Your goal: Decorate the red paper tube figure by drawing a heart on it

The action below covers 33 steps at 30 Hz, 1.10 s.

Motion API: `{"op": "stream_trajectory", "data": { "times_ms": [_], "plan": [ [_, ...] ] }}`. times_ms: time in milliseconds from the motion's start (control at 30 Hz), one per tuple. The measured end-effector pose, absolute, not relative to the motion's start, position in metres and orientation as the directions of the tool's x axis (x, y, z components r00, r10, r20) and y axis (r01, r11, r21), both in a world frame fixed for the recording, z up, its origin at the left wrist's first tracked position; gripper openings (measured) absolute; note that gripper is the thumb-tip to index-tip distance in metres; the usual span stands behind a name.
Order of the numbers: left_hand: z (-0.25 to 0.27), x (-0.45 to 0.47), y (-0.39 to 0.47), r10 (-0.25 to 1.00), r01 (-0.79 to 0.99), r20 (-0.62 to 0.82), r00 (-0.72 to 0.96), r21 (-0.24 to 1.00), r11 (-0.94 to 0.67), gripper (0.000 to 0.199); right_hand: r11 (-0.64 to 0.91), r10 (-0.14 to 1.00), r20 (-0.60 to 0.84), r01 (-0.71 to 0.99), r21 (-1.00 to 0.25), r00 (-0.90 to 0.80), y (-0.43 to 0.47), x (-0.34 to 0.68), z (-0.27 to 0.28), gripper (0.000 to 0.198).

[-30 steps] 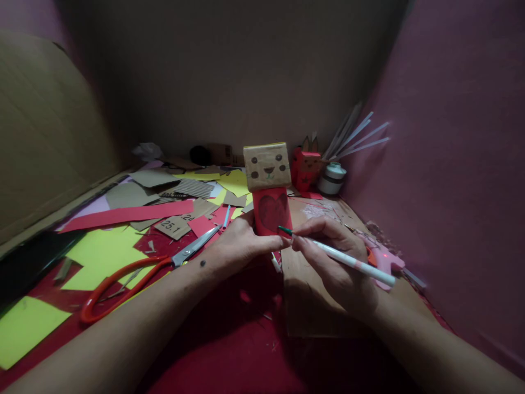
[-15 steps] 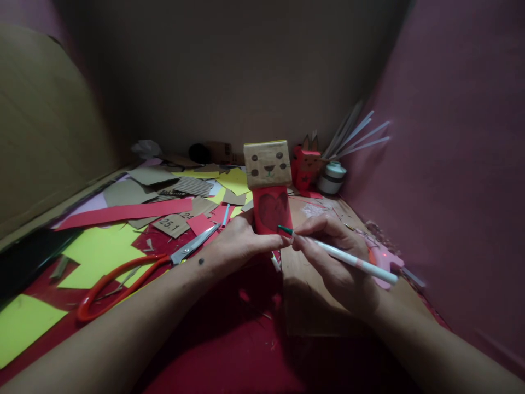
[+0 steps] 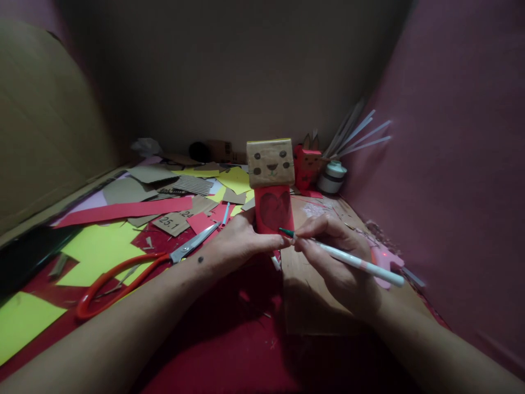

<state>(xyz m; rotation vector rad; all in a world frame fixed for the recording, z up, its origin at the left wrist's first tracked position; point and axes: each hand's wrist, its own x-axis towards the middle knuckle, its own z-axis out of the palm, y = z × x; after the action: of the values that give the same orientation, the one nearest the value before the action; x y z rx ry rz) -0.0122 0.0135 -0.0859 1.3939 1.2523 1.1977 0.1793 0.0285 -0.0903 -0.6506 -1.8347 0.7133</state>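
Note:
My left hand (image 3: pixel 241 238) is closed around the lower part of a paper-and-cardboard figure (image 3: pixel 270 164), its thumb across the bottom front. The figure has a tan box head with a drawn face and a red body bearing a dark heart (image 3: pixel 274 210). In my right hand (image 3: pixel 342 262) is a white felt-tip pen (image 3: pixel 361 264) with a green tip. That tip is at the heart's lower right edge; whether it touches the paper I cannot tell. Orange-handled scissors (image 3: pixel 123 284) lie left of my left wrist, blades partly open.
Yellow paper (image 3: pixel 102 254), a red paper strip (image 3: pixel 127 212) and cardboard scraps (image 3: pixel 178 216) cover the left side. A second red figure (image 3: pixel 307 167) stands at the back beside a white jar (image 3: pixel 332 178) and white sticks (image 3: pixel 361 134). A cardboard sheet (image 3: pixel 311 312) lies under my right hand.
The figure's head has shifted slightly right and tilted a little. The pen tip has moved slightly down, and its rear end slightly right. Both hands keep their grip.

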Motion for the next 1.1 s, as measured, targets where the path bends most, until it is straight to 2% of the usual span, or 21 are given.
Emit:
{"op": "stream_trajectory", "data": {
  "times_ms": [367, 600, 767, 967, 1100],
  "plan": [
    [-0.0834, -0.0124, 0.0106, 0.997, 0.180, 0.081, 0.015, 0.980, -0.082, 0.031, 0.645, 0.741, 0.592, 0.091, -0.759, -0.317, 0.0260, 0.1796, -0.0888, 0.006],
    [-0.0811, -0.0126, 0.0114, 0.998, 0.163, 0.022, 0.050, 0.986, -0.030, 0.043, 0.688, 0.703, 0.628, 0.094, -0.720, -0.333, 0.0276, 0.1801, -0.0906, 0.006],
    [-0.0790, -0.0128, 0.0109, 0.998, 0.187, -0.015, 0.053, 0.982, 0.005, 0.045, 0.688, 0.691, 0.626, 0.065, -0.722, -0.361, 0.0283, 0.1810, -0.0931, 0.006],
    [-0.0832, -0.0148, 0.0077, 0.993, 0.073, -0.025, 0.114, 0.997, 0.017, 0.035, 0.657, 0.716, 0.649, -0.068, -0.751, -0.256, 0.0291, 0.1794, -0.0951, 0.006],
    [-0.0848, -0.0149, 0.0061, 0.992, -0.016, -0.020, 0.125, 1.000, 0.022, 0.044, 0.633, 0.743, 0.657, -0.181, -0.752, -0.129, 0.0321, 0.1738, -0.0963, 0.008]
  ]
}}
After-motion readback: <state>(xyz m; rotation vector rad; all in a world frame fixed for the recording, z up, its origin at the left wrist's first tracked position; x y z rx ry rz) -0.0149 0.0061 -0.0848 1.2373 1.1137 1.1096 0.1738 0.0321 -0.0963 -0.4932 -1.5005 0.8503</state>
